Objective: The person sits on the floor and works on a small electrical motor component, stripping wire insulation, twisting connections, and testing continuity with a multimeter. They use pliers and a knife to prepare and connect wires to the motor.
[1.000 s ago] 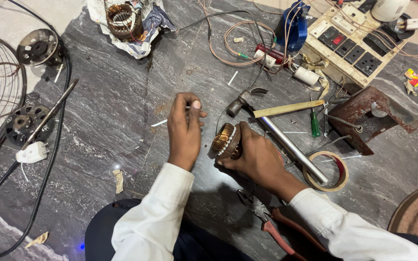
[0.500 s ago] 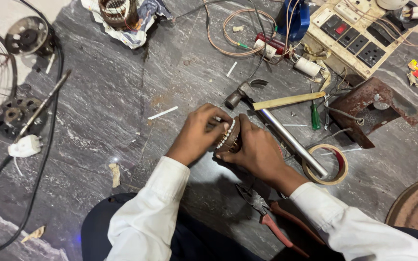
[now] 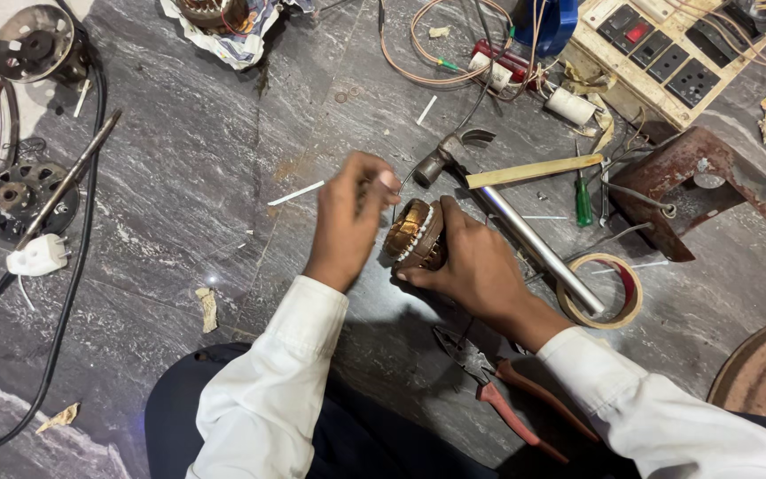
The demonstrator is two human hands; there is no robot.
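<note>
1. Copper windings and white sleeving mark the motor stator (image 3: 416, 235), which sits on edge on the grey marble floor (image 3: 179, 177); every place below is told from this stator.
2. The right hand (image 3: 476, 266) grasps the stator from its right side, fingers wrapped round its rim and thumb on top.
3. The left hand (image 3: 352, 217) hovers just to the stator's left and a little above, fingertips pinched together; it is blurred, so what it pinches cannot be told.
4. A hammer (image 3: 507, 168) with a pale wooden handle lies just above and to the right of the stator.
5. A steel tube (image 3: 538, 248) runs slantwise to the stator's right, ending at a roll of tape (image 3: 600, 291).
6. Red-handled pliers (image 3: 498, 395) lie below the stator, near the right sleeve.
7. A white plug (image 3: 37, 255) on a black cable lies far to the stator's left.
</note>
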